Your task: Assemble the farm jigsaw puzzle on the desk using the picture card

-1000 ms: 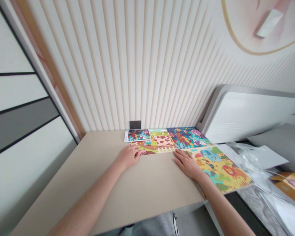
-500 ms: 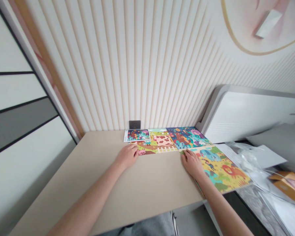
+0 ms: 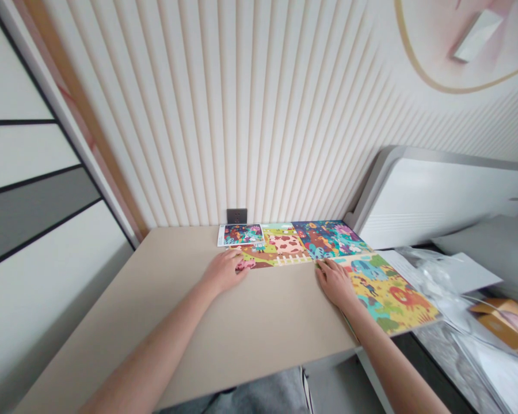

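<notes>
My left hand (image 3: pixel 227 271) rests at the left front corner of the farm puzzle (image 3: pixel 287 244), beside its pink pig. The fingers are slightly bent and loosely apart, with nothing seen held in them. Fingers laid down, my right hand (image 3: pixel 334 283) touches the top left corner and left edge of the yellow safari puzzle (image 3: pixel 395 296), which shows an elephant and a lion. Behind that lies a dark blue forest puzzle (image 3: pixel 332 238). A small picture card (image 3: pixel 243 234) overlaps the farm puzzle's far left corner.
The beige table (image 3: pixel 259 328) meets a ribbed white wall (image 3: pixel 224 115) with a black socket (image 3: pixel 237 216). A pale headboard (image 3: pixel 449 201) stands at the right. Beside the table lie clear plastic wrapping (image 3: pixel 435 282), papers and an orange packet (image 3: pixel 503 322).
My left hand has shifted slightly toward the right along the farm puzzle's front edge. The right hand has slid a little left and away from me. The puzzles lie in place.
</notes>
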### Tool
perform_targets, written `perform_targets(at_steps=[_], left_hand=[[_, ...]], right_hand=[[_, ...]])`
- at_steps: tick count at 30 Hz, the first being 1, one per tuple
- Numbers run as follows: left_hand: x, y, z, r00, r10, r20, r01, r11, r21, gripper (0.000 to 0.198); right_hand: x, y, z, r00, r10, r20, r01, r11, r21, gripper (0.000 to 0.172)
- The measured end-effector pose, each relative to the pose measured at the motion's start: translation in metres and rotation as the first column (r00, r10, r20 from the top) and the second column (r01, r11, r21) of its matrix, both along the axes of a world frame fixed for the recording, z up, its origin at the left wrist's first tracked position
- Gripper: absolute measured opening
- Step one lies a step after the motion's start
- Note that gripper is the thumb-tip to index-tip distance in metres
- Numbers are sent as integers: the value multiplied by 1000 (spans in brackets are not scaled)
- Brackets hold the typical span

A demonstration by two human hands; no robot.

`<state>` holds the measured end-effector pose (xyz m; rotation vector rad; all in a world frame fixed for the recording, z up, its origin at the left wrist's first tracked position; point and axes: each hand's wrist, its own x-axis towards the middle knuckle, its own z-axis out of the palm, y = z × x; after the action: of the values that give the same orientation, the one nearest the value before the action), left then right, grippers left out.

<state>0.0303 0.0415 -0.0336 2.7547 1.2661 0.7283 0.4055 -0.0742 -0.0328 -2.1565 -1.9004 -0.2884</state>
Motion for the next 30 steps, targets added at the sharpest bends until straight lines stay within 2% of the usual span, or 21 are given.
perform_targets(at_steps=[4,16,21,25,27,30], left_hand=[[0,0,-2,1000,15,13,-15,1000,-2,32],[2,0,-5,999,2,54,-3,1000,16,28],[-1,6,-7,998,1,63,-3,999,32,30],[-20,27,-5,979,174,106,-176,984,10,32],[-33,39,-6,953,280,118,-283,959,4,34],[-48,53,-10,922,368,123,-369,929,-20,39]], right_hand=[[1,2,-2,999,48,-3,-48,998,-30,46],[2,3,-2,998,56,-9,-56,996,-70,50],[4,3,-4,996,88,-28,-89,996,-23,49],[6,2,-6,991,124,-51,-121,991,57,48],[7,1,-7,989,136,-52,-132,989,68,47],[9,1,-8,987,150,-56,-147,987,58,47]])
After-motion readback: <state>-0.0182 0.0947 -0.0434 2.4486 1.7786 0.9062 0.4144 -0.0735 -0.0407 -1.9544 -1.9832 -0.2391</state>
